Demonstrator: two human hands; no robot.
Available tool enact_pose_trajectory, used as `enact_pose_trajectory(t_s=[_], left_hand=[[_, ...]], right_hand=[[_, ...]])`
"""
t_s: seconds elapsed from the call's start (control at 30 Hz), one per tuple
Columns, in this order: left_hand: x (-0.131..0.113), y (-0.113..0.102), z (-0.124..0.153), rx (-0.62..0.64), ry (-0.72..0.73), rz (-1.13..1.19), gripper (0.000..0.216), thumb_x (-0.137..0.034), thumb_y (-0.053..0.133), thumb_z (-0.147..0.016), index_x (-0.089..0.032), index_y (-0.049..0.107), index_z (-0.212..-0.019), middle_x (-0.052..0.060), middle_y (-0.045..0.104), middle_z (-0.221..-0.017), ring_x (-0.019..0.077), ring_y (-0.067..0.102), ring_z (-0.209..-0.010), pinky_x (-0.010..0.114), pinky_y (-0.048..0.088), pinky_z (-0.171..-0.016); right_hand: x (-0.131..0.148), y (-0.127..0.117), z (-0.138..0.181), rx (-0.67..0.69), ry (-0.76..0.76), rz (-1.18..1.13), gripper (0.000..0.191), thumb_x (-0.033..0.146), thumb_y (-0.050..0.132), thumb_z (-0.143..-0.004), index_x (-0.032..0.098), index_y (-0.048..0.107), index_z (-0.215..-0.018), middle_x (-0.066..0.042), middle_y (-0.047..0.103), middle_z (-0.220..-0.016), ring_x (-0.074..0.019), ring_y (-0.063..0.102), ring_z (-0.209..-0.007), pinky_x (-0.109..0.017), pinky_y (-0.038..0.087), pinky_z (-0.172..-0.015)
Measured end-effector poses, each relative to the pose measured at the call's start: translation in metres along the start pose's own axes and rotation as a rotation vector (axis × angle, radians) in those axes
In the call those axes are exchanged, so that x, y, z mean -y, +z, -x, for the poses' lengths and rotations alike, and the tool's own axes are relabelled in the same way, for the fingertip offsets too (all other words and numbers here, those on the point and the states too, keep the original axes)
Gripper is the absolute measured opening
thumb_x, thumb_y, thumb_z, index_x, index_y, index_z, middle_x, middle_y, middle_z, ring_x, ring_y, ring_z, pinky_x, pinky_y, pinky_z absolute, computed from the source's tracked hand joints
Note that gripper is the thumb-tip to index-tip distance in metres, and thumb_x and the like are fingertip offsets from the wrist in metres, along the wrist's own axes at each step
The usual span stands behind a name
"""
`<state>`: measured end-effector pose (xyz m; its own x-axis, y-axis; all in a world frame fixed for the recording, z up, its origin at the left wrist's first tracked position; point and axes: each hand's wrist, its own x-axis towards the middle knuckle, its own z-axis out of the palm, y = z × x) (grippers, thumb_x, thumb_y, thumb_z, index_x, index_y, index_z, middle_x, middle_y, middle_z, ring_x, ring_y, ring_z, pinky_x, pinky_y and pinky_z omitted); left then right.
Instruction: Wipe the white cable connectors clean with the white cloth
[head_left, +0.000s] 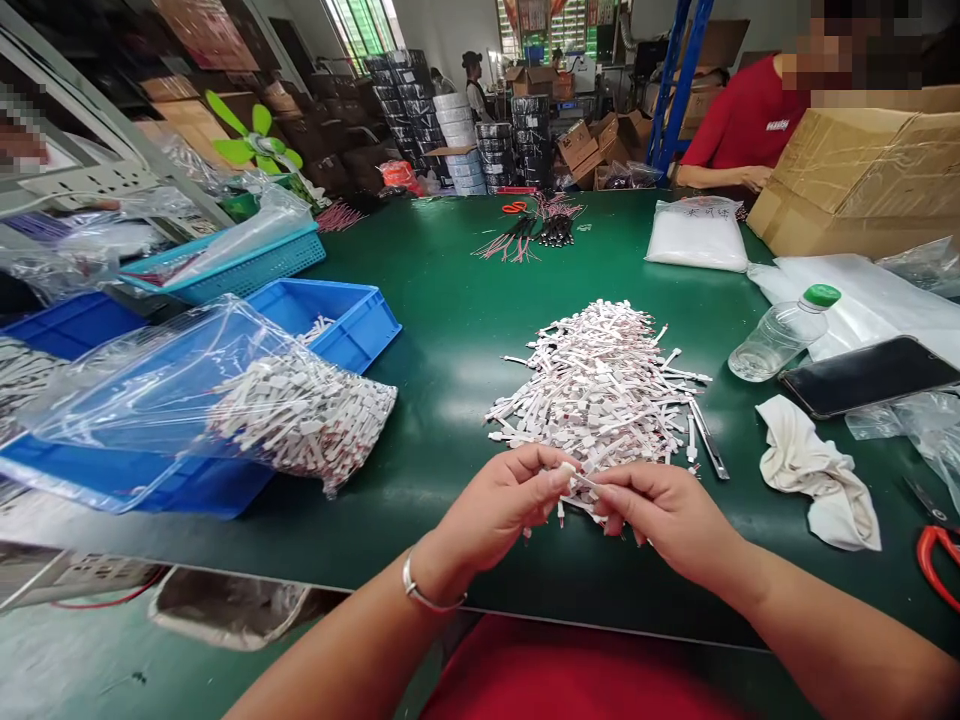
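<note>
My left hand [504,503] and my right hand [660,512] meet just above the near edge of the green table [450,330]. Both pinch one small white part [579,482] between thumb and fingertips. A silver bangle circles my left wrist. Right behind my hands lies a big heap of the same small white parts [600,385] with thin pins. To the left, a clear plastic bag [217,400] spills more of these parts out of a blue tray [135,480].
A second blue tray [352,325] and a teal basket [240,265] stand at left. At right lie tweezers [709,440], a water bottle [780,335], a phone [870,375], a white cloth [817,475], red-handled scissors [937,555]. A person in red [742,125] works by cardboard boxes [862,175].
</note>
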<state>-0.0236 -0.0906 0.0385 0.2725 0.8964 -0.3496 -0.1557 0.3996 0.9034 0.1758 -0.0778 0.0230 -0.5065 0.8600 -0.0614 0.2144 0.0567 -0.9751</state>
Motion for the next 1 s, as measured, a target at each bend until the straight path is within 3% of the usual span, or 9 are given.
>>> enact_pose_trajectory(t_s=[0.1, 0.23, 0.4, 0.53, 0.63, 0.7, 0.83, 0.9, 1.0], left_hand=[[0.008, 0.01, -0.003, -0.107, 0.011, 0.145, 0.031, -0.04, 0.073, -0.071, -0.014, 0.057, -0.076, -0.006, 0.044, -0.053, 0.0024, 0.031, -0.043, 0.016, 0.018, -0.04], [0.013, 0.02, -0.005, -0.211, 0.02, 0.264, 0.032, -0.036, 0.075, -0.067, -0.014, 0.05, -0.068, -0.008, 0.041, -0.049, 0.0017, 0.028, -0.042, 0.014, 0.017, -0.039], [0.02, 0.025, -0.002, -0.295, 0.057, 0.303, 0.031, -0.034, 0.074, -0.066, -0.014, 0.052, -0.07, -0.008, 0.042, -0.05, 0.0012, 0.029, -0.042, 0.013, 0.018, -0.039], [0.028, 0.022, 0.003, -0.254, 0.041, 0.36, 0.026, -0.032, 0.069, -0.069, -0.014, 0.052, -0.069, -0.006, 0.043, -0.052, 0.0024, 0.032, -0.044, 0.013, 0.019, -0.038], [0.029, 0.012, 0.005, -0.21, -0.001, 0.445, 0.032, -0.037, 0.067, -0.072, -0.015, 0.044, -0.063, -0.005, 0.041, -0.055, 0.0035, 0.035, -0.045, 0.013, 0.024, -0.038], [0.022, -0.002, 0.004, -0.252, -0.024, 0.452, 0.037, -0.04, 0.067, -0.072, -0.016, 0.041, -0.064, -0.005, 0.042, -0.058, 0.0041, 0.039, -0.048, 0.014, 0.03, -0.041], [-0.008, -0.042, -0.01, -0.362, -0.004, 0.037, 0.028, -0.035, 0.065, -0.073, -0.018, 0.044, -0.073, -0.002, 0.049, -0.067, 0.0068, 0.048, -0.054, 0.018, 0.041, -0.05], [-0.022, -0.062, -0.027, -0.381, 0.018, -0.246, 0.023, -0.033, 0.063, -0.073, -0.017, 0.046, -0.072, -0.002, 0.048, -0.065, 0.0071, 0.045, -0.051, 0.018, 0.034, -0.046], [-0.033, -0.08, -0.061, -0.423, 0.059, -0.43, 0.018, -0.025, 0.069, -0.067, -0.016, 0.056, -0.075, -0.003, 0.048, -0.06, 0.008, 0.039, -0.049, 0.019, 0.023, -0.044]], right_hand=[[0.0, 0.003, -0.002, 0.078, 0.218, -0.242, 0.033, 0.047, 0.06, -0.082, 0.015, 0.067, -0.091, -0.004, 0.069, -0.074, -0.0124, 0.065, -0.058, -0.018, 0.042, -0.041], [-0.004, 0.006, -0.003, 0.109, 0.309, -0.352, 0.042, 0.05, 0.064, -0.077, 0.014, 0.062, -0.097, 0.0, 0.065, -0.064, -0.0097, 0.061, -0.05, -0.017, 0.042, -0.042], [-0.005, 0.011, -0.002, 0.111, 0.314, -0.321, 0.042, 0.049, 0.059, -0.08, 0.016, 0.053, -0.104, 0.005, 0.06, -0.055, -0.0071, 0.054, -0.041, -0.015, 0.037, -0.038], [-0.001, 0.016, 0.003, 0.174, 0.306, -0.231, 0.043, 0.044, 0.058, -0.081, 0.016, 0.049, -0.114, 0.006, 0.059, -0.057, -0.0073, 0.054, -0.043, -0.016, 0.04, -0.04], [0.0, 0.019, 0.008, 0.249, 0.282, -0.174, 0.048, 0.037, 0.055, -0.083, 0.017, 0.044, -0.126, 0.005, 0.059, -0.06, -0.0084, 0.055, -0.046, -0.018, 0.043, -0.044], [0.001, 0.019, 0.01, 0.266, 0.276, -0.161, 0.05, 0.034, 0.054, -0.084, 0.018, 0.043, -0.13, 0.004, 0.06, -0.062, -0.0093, 0.057, -0.049, -0.019, 0.044, -0.046], [-0.002, 0.017, 0.011, 0.248, 0.195, -0.12, 0.041, 0.034, 0.053, -0.085, 0.017, 0.052, -0.123, 0.001, 0.061, -0.068, -0.0115, 0.06, -0.059, -0.024, 0.048, -0.056], [-0.003, 0.016, 0.01, 0.258, 0.13, -0.061, 0.035, 0.034, 0.053, -0.086, 0.017, 0.059, -0.116, 0.0, 0.062, -0.07, -0.0128, 0.061, -0.064, -0.026, 0.05, -0.063], [-0.003, 0.015, 0.009, 0.275, 0.032, 0.095, 0.029, 0.034, 0.054, -0.086, 0.018, 0.065, -0.108, -0.002, 0.065, -0.073, -0.0141, 0.061, -0.068, -0.027, 0.048, -0.068]])
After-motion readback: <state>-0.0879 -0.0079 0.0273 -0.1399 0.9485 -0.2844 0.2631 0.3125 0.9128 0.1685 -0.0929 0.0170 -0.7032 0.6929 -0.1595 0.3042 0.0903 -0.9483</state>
